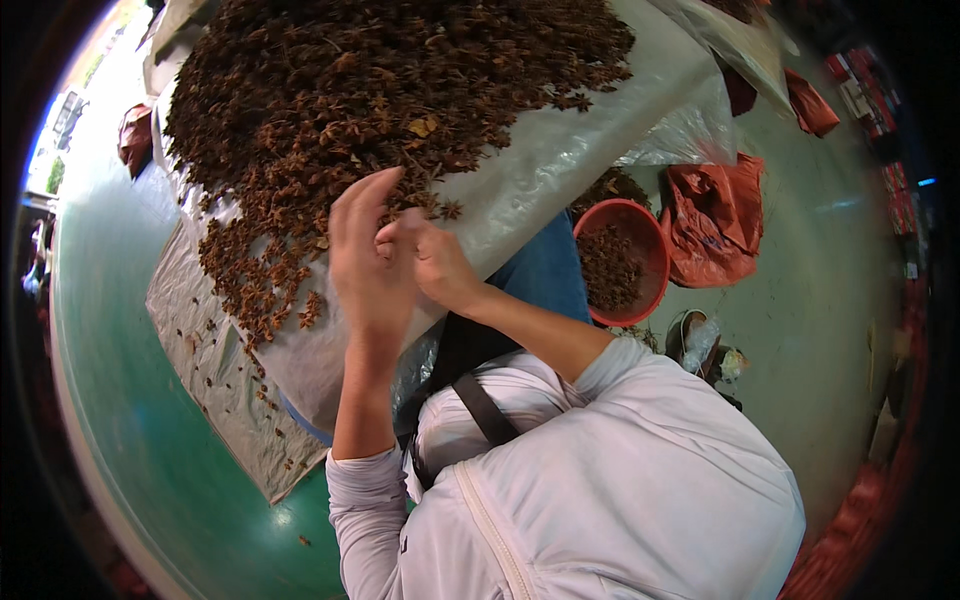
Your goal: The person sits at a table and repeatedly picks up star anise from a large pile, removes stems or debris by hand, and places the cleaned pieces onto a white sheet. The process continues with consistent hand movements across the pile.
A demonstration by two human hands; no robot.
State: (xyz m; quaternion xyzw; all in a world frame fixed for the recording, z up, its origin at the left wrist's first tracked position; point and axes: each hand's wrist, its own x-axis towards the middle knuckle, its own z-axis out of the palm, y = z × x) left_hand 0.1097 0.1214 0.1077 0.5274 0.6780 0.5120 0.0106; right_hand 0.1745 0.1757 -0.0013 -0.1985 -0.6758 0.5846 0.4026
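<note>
A large heap of dried star anise [375, 90] covers the far part of a plastic-covered work surface [525, 172] in front of me. Over the heap's near edge, my left hand [371, 262] is raised with its longer fingers stretched and curved, slightly blurred. Right beside it, my right hand [444, 262] has its fingers curled in, thumb and forefinger close to my left hand. Whether anything small lies between the fingers is hidden. A few single star anise pods [451, 209] lie just beyond my fingertips. A looser spread of pods [262, 277] reaches towards the left edge.
Right of my legs, a red plastic basin [666, 259] holds more star anise. A crumpled red plastic bag [712, 225] lies next to it on the floor. Below the surface's left edge, a pale sheet [202, 360] carries scattered bits. Clear plastic [675, 124] hangs at the far right.
</note>
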